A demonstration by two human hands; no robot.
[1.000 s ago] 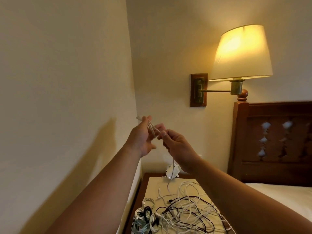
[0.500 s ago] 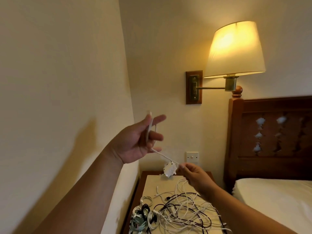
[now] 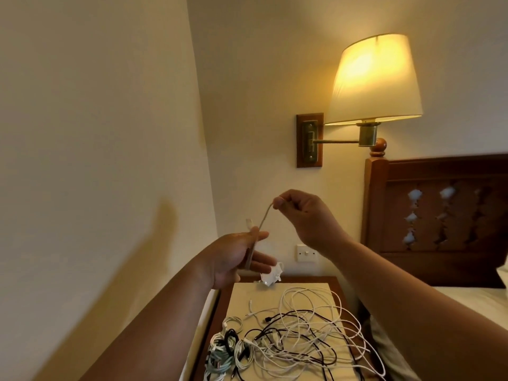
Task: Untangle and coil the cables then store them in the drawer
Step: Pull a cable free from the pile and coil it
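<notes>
Now the right hand (image 3: pixel 305 215) is up above the left one, where half a second ago it was low, near the white adapter (image 3: pixel 270 274) at the far end of the worktop (image 3: pixel 277 291). Its thumb and forefinger pinch the white cable (image 3: pixel 264 218), with the other fingers curled. The left hand (image 3: pixel 239 257) has dropped lower than before. Its thumb clamps the same cable across the palm and its fingers reach out nearly straight. Between the two hands the cable rises as a thin, smooth, motion-blurred line, and a short plug end sticks up just past the left thumb. It probably runs on down to the boxy white adapter, though the blur hides the join.

On the pale, matte worktop lies the tangle of cables (image 3: pixel 302 325), thin white and black cords in loose, overlapping loops. At its near left corner sit the coiled bundles (image 3: pixel 225 350), wound tight in white, black and pale green. Behind are a wall lamp (image 3: pixel 373 81) with a lit fabric shade on a brass arm, a carved dark wooden headboard (image 3: pixel 439 215) and a white wall switch (image 3: pixel 306 253).
</notes>
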